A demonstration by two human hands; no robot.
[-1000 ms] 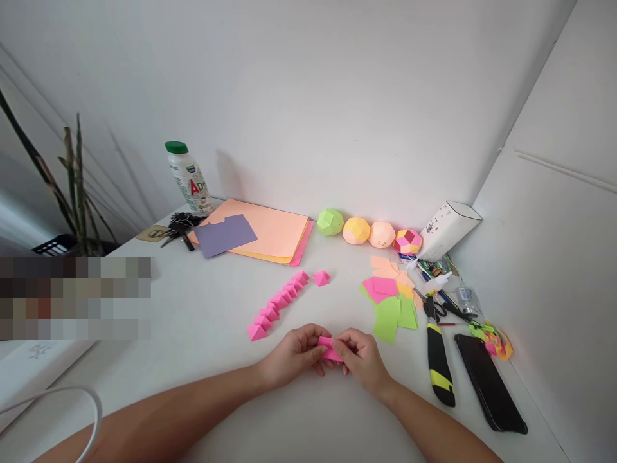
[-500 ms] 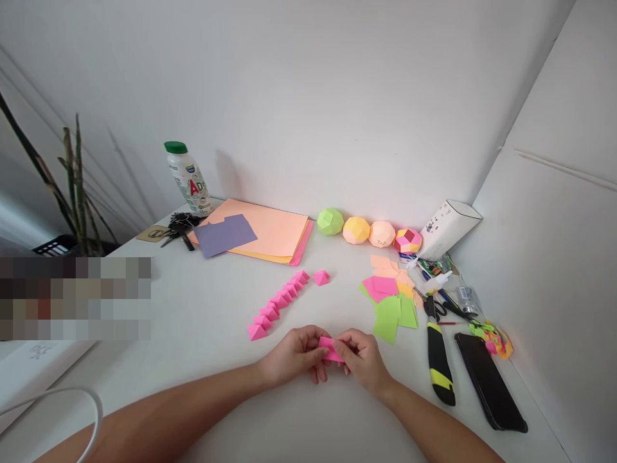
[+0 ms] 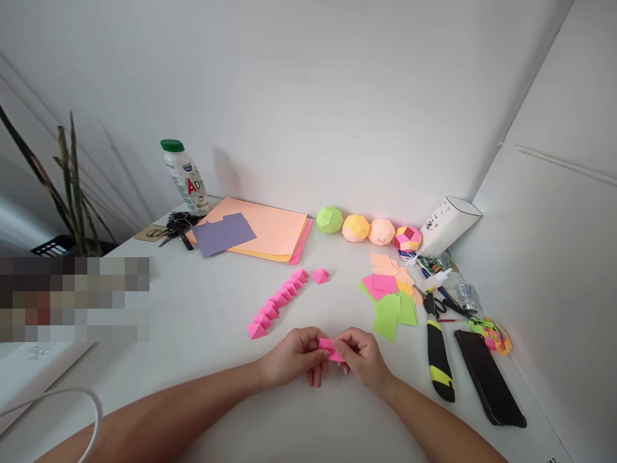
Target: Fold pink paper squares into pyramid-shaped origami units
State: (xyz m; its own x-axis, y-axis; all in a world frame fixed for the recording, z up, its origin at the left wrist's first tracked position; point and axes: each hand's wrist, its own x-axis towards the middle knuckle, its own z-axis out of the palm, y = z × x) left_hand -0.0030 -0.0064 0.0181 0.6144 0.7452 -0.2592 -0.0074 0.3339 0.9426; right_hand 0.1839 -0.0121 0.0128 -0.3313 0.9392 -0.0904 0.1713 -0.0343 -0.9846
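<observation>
Between my two hands is a small folded piece of pink paper (image 3: 330, 348), held a little above the table. My left hand (image 3: 299, 355) pinches its left end, thumb on top and fingers behind. The right end is gripped by my right hand (image 3: 362, 357), its thumb pressed on the paper. Beyond the hands, a slanting row of pink folded paper pieces (image 3: 279, 299) lies on the table, with one more pink folded piece (image 3: 321, 276) apart at its upper right. Part of the held paper is hidden behind my fingers.
Loose paper squares (image 3: 387, 315) lie right of centre, near a utility knife (image 3: 439, 360) and a phone (image 3: 490, 378). Several paper balls (image 3: 355, 228) line the wall. Coloured sheets (image 3: 270, 226), keys (image 3: 179, 225) and a bottle (image 3: 186, 177) stand back left. A white cable (image 3: 99, 411) loops at front left.
Both hands keep their hold on the pink paper in nearly the same place. The left hand's lower fingers have shifted slightly. The view has tilted a little.
</observation>
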